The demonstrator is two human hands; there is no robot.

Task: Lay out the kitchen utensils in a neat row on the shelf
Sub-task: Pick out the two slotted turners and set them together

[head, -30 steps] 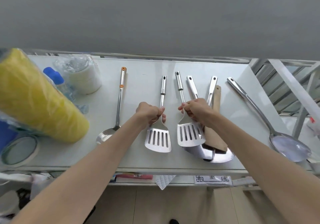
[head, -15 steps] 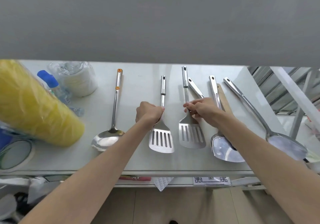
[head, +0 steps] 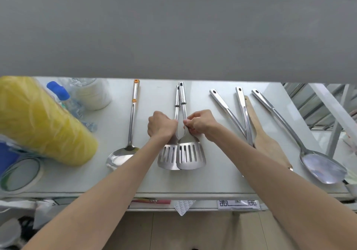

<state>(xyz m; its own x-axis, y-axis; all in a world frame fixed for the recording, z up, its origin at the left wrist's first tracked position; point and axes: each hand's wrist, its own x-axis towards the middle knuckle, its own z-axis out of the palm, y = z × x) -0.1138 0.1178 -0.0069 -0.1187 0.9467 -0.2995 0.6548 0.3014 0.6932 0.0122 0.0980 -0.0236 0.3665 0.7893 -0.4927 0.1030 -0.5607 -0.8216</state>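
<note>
Two slotted steel spatulas lie side by side mid-shelf, blades toward me and touching. My left hand (head: 161,125) grips the left spatula (head: 167,158) at its neck. My right hand (head: 201,123) pinches the right spatula (head: 190,156), whose blade overlaps the left one's edge. A ladle (head: 133,114) with orange handle marks lies to the left. To the right lie two steel handles (head: 226,110), crossing near my right forearm, a wooden spatula (head: 266,139) and a large steel spoon (head: 318,163).
The white shelf (head: 218,182) has a grey board overhanging its back. At the left sit a yellow wrapped roll (head: 42,122), a blue-capped bottle (head: 65,97), a wrapped white stack (head: 92,95) and a tape roll (head: 19,176). A metal rack frame (head: 332,114) stands to the right.
My right hand has slid its slotted spatula left until it sits against the left one. The other utensils to the right now lie apart from it.
</note>
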